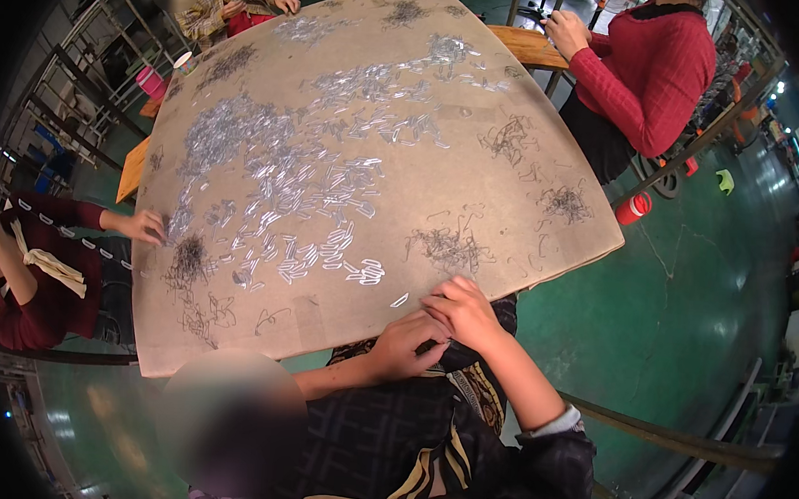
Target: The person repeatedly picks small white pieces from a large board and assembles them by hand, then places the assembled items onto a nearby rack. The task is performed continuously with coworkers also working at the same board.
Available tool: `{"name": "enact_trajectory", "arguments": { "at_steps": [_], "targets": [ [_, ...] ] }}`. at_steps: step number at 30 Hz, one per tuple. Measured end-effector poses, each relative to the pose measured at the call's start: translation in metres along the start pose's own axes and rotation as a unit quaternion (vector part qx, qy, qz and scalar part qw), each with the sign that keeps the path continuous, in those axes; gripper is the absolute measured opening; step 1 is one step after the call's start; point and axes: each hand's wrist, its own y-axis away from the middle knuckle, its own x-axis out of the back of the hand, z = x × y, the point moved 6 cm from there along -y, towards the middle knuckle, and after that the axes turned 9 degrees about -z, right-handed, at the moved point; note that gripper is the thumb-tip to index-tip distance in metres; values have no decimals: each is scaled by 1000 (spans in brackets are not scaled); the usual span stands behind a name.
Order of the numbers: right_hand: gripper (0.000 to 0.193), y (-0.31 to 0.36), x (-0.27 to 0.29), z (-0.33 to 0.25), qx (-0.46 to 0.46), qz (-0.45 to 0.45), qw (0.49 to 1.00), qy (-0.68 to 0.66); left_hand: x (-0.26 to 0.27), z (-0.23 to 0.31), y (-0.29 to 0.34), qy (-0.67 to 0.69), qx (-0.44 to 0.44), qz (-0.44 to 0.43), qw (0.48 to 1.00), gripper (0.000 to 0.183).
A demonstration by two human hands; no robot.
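Observation:
Both my hands meet at the near edge of a cardboard-covered table. My left hand is closed, its fingers curled and thumb pressed in. My right hand touches it from the right, fingers bent and pinched together; anything between the fingertips is too small or hidden to make out. One slim, silvery elongated link lies just beyond my left hand. Farther off spreads a large scatter of similar shiny links. A tangle of thin dark wire hooks lies just past my right hand.
More wire piles dot the table. Co-workers sit around it: one in a red sweater far right, one in dark red at left with a strung chain of links, one in plaid at the back. A red container stands beyond the right edge.

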Motion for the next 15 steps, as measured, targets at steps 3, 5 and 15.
{"name": "enact_trajectory", "arguments": {
  "at_steps": [3,5,15],
  "targets": [
    [22,-20,-23,4,43,-44,998,27,3,0,1,-9,0,1,1000,19],
    [21,-27,-33,6,64,-61,996,34,4,-2,3,-19,-5,5,1000,18],
    [7,-25,-55,5,114,-100,980,128,4,-3,2,14,32,2,999,15]
  ]
}}
